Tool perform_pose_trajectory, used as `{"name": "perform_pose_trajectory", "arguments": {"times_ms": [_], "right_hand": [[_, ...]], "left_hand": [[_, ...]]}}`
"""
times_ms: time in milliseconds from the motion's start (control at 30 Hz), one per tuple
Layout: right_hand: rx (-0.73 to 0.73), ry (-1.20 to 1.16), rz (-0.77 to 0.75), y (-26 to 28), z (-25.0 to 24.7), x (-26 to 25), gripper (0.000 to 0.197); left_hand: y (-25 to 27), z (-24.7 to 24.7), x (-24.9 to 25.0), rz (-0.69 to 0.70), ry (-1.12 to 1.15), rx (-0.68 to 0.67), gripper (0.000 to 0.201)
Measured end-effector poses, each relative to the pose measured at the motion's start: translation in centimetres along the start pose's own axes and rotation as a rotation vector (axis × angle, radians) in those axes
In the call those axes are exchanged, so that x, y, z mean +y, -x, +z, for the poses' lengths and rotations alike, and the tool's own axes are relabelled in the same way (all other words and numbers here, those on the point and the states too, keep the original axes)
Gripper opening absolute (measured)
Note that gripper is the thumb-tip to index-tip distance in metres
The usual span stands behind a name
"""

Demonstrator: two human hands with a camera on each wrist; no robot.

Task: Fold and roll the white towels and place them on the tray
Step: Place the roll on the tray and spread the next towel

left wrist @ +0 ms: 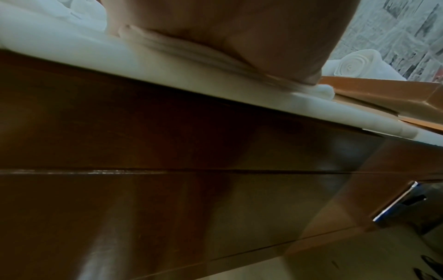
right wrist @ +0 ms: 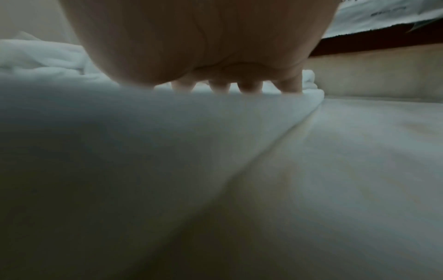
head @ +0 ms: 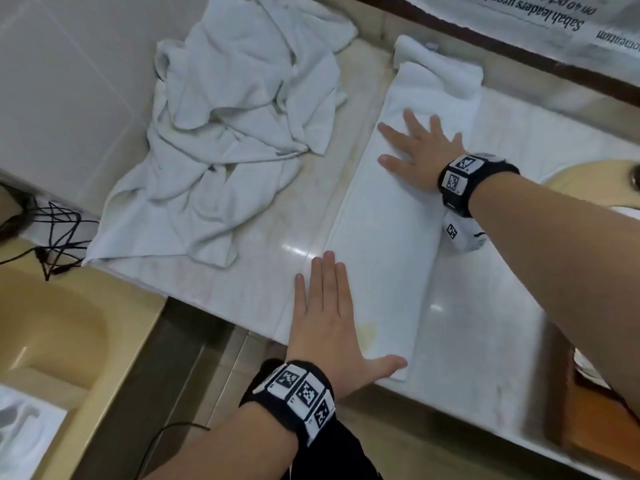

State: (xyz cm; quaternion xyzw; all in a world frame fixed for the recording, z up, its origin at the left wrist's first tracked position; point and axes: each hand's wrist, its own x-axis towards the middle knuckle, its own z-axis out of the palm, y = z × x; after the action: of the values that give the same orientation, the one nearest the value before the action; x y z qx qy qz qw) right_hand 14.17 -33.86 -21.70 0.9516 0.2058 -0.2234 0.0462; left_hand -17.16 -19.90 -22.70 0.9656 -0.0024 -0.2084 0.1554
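Note:
A white towel (head: 391, 220), folded into a long narrow strip, lies on the pale marble counter (head: 242, 271) and runs from the front edge to the back. My left hand (head: 322, 313) lies flat on its near end with straight fingers. My right hand (head: 415, 154) presses flat on the far half, fingers spread. The strip's far end (head: 440, 74) is bunched up. In the left wrist view my palm (left wrist: 239, 28) bears on the layered towel edge (left wrist: 191, 51). A rolled towel (left wrist: 354, 62) sits by a wooden tray (left wrist: 383, 92). In the right wrist view my fingers (right wrist: 223, 88) rest on the towel (right wrist: 120, 132).
A heap of crumpled white towels (head: 235, 133) covers the counter's back left. A beige basin (head: 52, 323) sits lower left, with black cables (head: 52, 230) near it. Another basin's rim (head: 588, 174) shows at right. Newspaper (head: 554, 22) lines the back wall. Dark wood (left wrist: 167, 132) fronts the counter.

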Motion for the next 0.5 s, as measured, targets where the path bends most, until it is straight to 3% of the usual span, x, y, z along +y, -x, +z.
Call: {"name": "perform_pose_trajectory", "arguments": {"times_ms": [300,500], "right_hand": [[-0.068,-0.054,0.067,-3.4,-3.1,1.5,0.079],[-0.031,-0.3,0.09,3.3,-4.2,-0.9,0.078]], "left_hand": [[-0.1,-0.2,0.3,-0.023,-0.017,-0.016,0.157],[0.2,-0.8,0.4,-0.025,-0.043,-0.048,0.153]]}}
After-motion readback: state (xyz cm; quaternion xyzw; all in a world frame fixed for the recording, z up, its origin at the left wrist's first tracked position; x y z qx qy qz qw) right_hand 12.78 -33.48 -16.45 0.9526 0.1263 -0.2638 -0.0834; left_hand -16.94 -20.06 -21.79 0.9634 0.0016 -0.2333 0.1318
